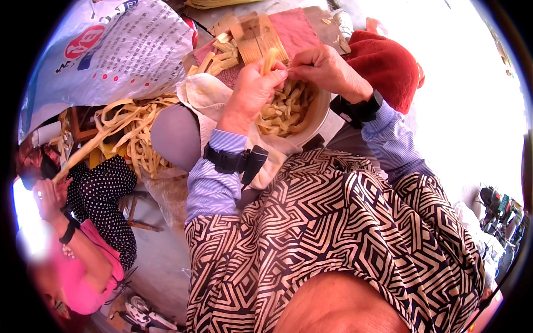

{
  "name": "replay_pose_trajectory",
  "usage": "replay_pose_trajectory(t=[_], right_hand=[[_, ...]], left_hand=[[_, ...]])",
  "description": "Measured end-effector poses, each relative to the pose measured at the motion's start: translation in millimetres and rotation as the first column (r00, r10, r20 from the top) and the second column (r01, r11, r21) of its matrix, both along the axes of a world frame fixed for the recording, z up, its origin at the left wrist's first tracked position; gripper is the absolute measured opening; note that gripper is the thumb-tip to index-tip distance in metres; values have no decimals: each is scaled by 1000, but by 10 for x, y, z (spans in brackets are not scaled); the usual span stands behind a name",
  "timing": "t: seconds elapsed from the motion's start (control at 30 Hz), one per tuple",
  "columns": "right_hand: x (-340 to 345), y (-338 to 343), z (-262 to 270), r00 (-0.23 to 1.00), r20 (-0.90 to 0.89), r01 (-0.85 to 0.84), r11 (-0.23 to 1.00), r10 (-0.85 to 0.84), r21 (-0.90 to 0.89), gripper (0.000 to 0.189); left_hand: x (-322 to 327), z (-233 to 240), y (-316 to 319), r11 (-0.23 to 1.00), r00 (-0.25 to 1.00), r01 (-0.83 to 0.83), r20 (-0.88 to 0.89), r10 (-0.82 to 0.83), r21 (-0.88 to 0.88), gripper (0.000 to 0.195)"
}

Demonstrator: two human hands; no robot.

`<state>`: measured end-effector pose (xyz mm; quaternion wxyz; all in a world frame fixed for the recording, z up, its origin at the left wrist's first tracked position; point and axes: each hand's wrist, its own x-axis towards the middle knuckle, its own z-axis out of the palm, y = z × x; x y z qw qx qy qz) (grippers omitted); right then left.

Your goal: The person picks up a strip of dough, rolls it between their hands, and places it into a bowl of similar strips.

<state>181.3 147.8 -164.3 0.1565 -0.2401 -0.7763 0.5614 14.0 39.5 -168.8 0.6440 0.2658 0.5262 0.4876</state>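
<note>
My left hand point(252, 91) grips a pale yellow, folded strip point(270, 58) that sticks up above its thumb. Right beside it, the fingertips of my right hand point(333, 70) are pinched together close to the left thumb; whatever they hold is too small to make out. Under both hands stands a round white tub point(324, 118) with many short yellow strips point(287, 110) inside. A cream cloth point(208, 93) lies over my left knee and along the tub's near side.
A board bears a wooden block point(260, 37), folded yellow bundles point(220, 58) and a pink cloth point(295, 29). Long strips point(139, 133) hang left of my knee beside a printed white sack point(137, 54). A person in pink point(89, 283) holds a long strip. Red fabric point(383, 62) lies right.
</note>
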Motion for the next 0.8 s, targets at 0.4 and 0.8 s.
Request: replay_pose_trajectory(t=[0.4,0.8], right_hand=[[-63,-341,135,995,71,-1,740,-64,673,16],[-54,-439,93,951,-187,33,685,-244,-728,23]], left_hand=[[101,91,-149,953,912,271,-281,-298,-133,22],[169,-21,-100,997,974,-69,217,59,39,20]])
